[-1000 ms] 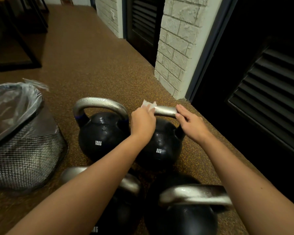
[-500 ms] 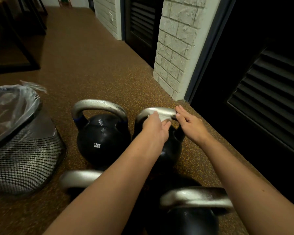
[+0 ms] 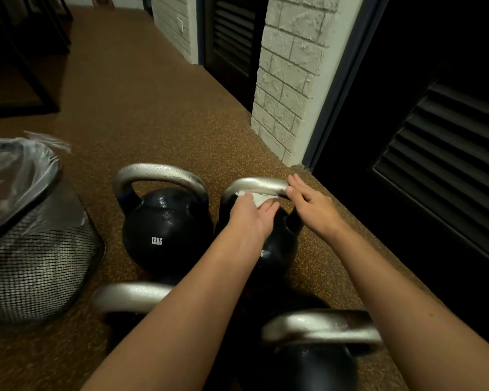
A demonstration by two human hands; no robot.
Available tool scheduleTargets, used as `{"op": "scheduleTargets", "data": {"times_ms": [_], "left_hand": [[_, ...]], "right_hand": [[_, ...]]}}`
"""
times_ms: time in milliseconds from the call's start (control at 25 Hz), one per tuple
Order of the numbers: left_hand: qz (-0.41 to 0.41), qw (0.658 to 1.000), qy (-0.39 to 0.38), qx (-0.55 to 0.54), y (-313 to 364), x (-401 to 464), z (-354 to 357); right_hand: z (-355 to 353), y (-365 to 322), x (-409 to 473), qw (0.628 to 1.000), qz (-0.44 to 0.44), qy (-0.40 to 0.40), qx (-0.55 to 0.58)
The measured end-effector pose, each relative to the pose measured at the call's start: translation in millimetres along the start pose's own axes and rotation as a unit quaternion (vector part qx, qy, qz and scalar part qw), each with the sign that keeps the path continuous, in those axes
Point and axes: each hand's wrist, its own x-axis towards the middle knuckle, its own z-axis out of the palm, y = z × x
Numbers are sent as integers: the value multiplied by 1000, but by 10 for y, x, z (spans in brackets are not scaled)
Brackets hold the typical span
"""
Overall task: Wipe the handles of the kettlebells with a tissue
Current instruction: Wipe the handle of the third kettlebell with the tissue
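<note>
The left hand [image 3: 251,218], gripping the tissue [image 3: 256,197], has slid from top to underside of the centre-frame kettlebell handle [image 3: 256,184]. The right hand [image 3: 311,204], fingers straight, steadies it; wiping continues.

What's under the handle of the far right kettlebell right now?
Under the handle, the left hand presses a white tissue against its underside. The right hand rests on the handle's right end. The hand covers most of the tissue and the bell's top.
</note>
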Motion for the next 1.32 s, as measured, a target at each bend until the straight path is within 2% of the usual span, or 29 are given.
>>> {"op": "scheduleTargets", "data": {"times_ms": [120, 240, 280, 320, 360, 400, 440, 480, 520, 600, 640, 680, 720, 760, 840, 960, 1000, 1040, 1160, 1200, 1240, 1320], "left_hand": [[31, 999, 21, 6, 78, -18, 15], [64, 996, 9, 58, 191, -200, 80], [93, 989, 9, 116, 217, -255, 112], [147, 966, 15, 212, 227, -302, 139], [224, 911, 26, 346, 237, -339, 160], [313, 808, 29, 498, 244, -377, 166], [389, 658, 21, 644, 246, -369, 134], [413, 508, 4, 756, 254, -331, 96], [397, 394, -18, 829, 262, -255, 32], [325, 225, -39, 918, 245, -57, -175], [315, 143, -51, 937, 257, 15, -265], [324, 76, -67, 941, 295, 67, -334], [333, 34, -81, 939, 355, 87, -362], [342, 19, -89, 935, 424, 105, -376], [351, 24, -90, 932, 519, 111, -377], [343, 88, -80, 932, 528, 111, -402], [339, 98, -79, 932, 506, 101, -397], [343, 92, -81, 931, 474, 94, -384], [370, 24, -113, 922, 392, 110, -314], [373, 22, -127, 919, 390, 124, -307], [372, 40, -133, 918, 412, 144, -309], [373, 136, -119, 910, 503, 164, -327]], "right_hand": [[6, 6, -3, 1000, -1, -1, -15], [9, 15, 0, 1000, -1, 3, -13], [8, 19, 1, 1000, -2, 3, -7], [5, 19, -1, 1000, -3, 2, -3], [0, 15, -4, 1000, -2, 0, 0], [-8, 10, -8, 1000, -1, -3, 2], [-15, 4, -14, 1000, -1, -5, 3], [-23, 0, -19, 1000, 0, -5, 3], [-28, -3, -23, 1000, -1, -5, 3], [-27, -4, -27, 1000, -3, -7, 5], [-24, -5, -27, 1000, -2, -8, 7], [-23, -5, -24, 1000, -1, -9, 9], [-23, -8, -22, 1000, 3, -8, 11], [-23, -11, -24, 1000, 6, -8, 12], [-27, -20, -31, 1000, 7, -8, 15], [-23, -29, -39, 1000, 7, -10, 11], [-22, -29, -36, 1000, 9, -10, 12], [-19, -30, -33, 1000, 10, -10, 13], [-12, -41, -44, 1000, 8, -8, 20], [-14, -41, -50, 1000, 9, -7, 24], [-21, -45, -54, 1000, 11, -8, 27], [-17, -54, -56, 999, 13, -10, 28]]}}
